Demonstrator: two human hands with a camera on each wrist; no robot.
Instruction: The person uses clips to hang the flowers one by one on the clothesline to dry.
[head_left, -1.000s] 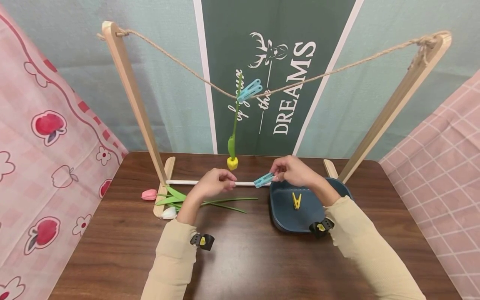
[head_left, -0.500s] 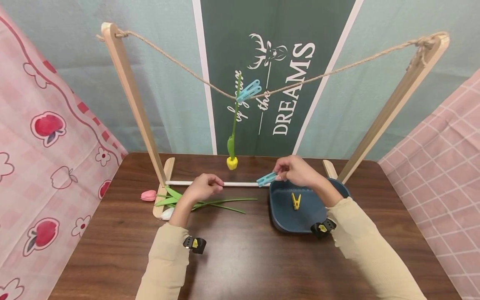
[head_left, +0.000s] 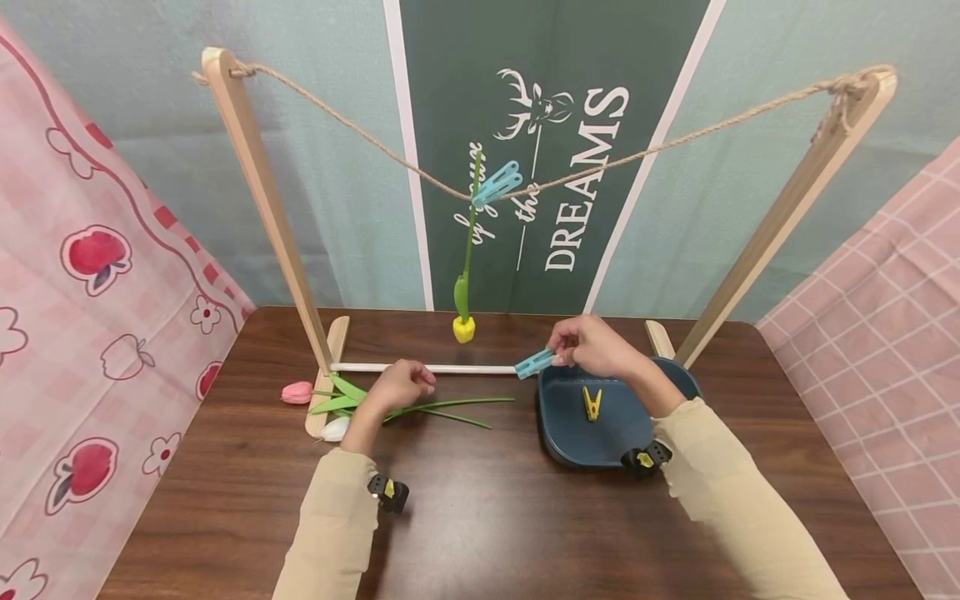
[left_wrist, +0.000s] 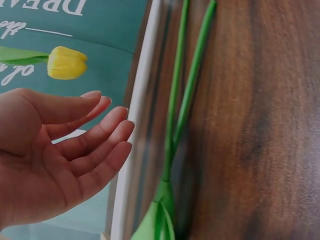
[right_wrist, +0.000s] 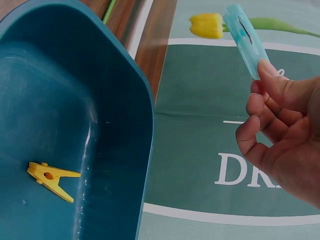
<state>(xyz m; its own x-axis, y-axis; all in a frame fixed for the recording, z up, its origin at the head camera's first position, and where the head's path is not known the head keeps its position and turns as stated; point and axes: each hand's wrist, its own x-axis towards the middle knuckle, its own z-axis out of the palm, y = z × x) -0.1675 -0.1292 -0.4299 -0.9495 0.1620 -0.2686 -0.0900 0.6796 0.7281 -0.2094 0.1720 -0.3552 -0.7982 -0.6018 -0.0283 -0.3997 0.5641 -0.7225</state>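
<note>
While R hand point(head_left: 588, 346) pinches blue peg point(head_left: 534, 363), L hand point(head_left: 399, 387) hangs loose-fingered.
Tub point(head_left: 562, 417) nr R hand, flower stems point(left_wrist: 191, 85) just by L hand.

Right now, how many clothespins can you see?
3: a hanging blue clothespin on the rope, another blue clothespin in the right hand, and a yellow clothespin in the bin. The forearm covers part of it, so more may be hidden.

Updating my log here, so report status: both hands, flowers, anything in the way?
Left hand holding nothing, near tulip stems. Right hand pinching blue clothespin. Yellow tulip clipped to rope. No obstruction apparent.
</note>
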